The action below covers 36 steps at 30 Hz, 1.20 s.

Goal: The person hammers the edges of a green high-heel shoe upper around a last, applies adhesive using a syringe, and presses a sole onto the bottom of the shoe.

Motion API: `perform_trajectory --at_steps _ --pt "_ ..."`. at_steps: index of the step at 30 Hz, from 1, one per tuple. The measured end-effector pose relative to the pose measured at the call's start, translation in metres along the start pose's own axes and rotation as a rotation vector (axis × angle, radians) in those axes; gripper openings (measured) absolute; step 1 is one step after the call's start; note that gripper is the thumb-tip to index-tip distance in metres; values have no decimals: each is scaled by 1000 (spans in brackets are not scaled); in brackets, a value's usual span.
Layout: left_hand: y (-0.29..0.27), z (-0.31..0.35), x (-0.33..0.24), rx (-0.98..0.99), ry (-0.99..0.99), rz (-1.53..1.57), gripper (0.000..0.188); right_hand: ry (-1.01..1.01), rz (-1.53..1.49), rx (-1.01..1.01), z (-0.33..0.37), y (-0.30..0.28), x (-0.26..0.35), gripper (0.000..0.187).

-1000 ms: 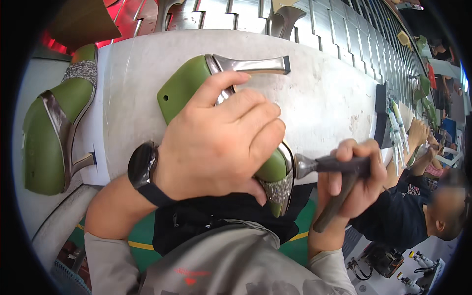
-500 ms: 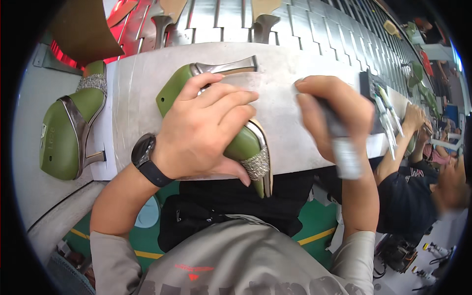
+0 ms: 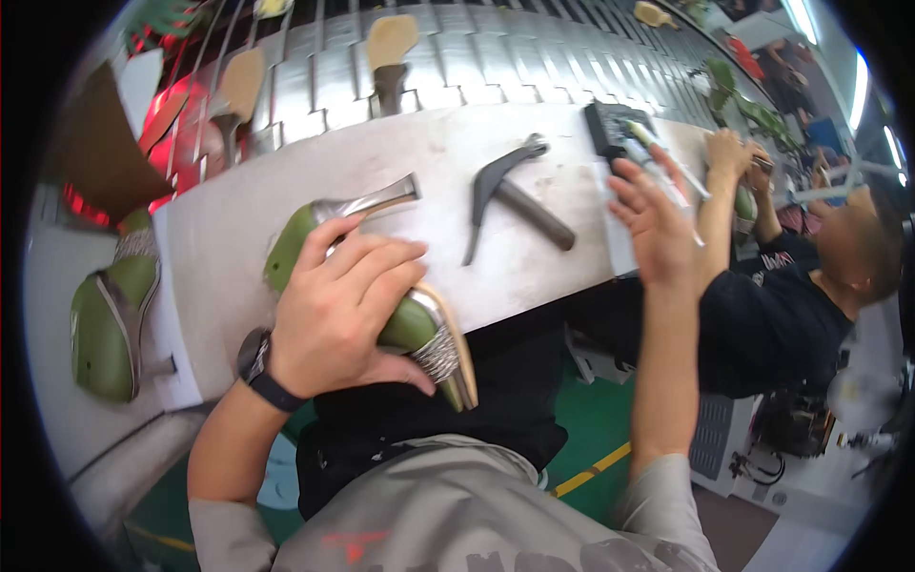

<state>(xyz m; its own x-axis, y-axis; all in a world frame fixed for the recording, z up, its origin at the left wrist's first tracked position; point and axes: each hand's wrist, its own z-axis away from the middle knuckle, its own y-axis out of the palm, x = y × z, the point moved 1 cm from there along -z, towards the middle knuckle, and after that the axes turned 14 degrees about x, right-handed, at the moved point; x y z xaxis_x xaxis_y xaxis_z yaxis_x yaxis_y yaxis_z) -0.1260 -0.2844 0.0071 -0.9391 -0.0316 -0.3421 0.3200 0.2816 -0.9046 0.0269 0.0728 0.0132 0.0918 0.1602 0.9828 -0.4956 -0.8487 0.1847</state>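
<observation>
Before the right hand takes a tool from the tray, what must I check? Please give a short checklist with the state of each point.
1. Left hand holds the green high-heeled shoe on the workbench: ok.
2. Right hand is empty and open: ok.
3. Hammer lies on the bench, apart from both hands: ok.
4. Path to the black tool tray is free: ok.
5. Which tool in the tray is nearest the fingers: cannot tell.
6. Neighbouring worker's hand keeps clear of the tray: cannot tell.
</observation>
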Motion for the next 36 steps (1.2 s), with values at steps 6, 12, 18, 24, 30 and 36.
perform_trajectory --at_steps 6,12,18,24,30,36 --pt "8 3 6 -38 -18 22 94 -7 150 439 82 90 37 81" --pt "9 6 10 -40 -31 46 90 211 139 584 140 129 53 104" --pt "11 8 11 -46 -28 57 90 234 146 608 130 142 52 103" --pt "13 8 10 -53 -24 60 90 335 -60 651 114 136 50 104" --pt "12 9 10 -58 -29 57 90 386 47 546 115 135 62 95" --pt "13 8 12 -71 -22 66 89 250 201 492 131 147 57 91"
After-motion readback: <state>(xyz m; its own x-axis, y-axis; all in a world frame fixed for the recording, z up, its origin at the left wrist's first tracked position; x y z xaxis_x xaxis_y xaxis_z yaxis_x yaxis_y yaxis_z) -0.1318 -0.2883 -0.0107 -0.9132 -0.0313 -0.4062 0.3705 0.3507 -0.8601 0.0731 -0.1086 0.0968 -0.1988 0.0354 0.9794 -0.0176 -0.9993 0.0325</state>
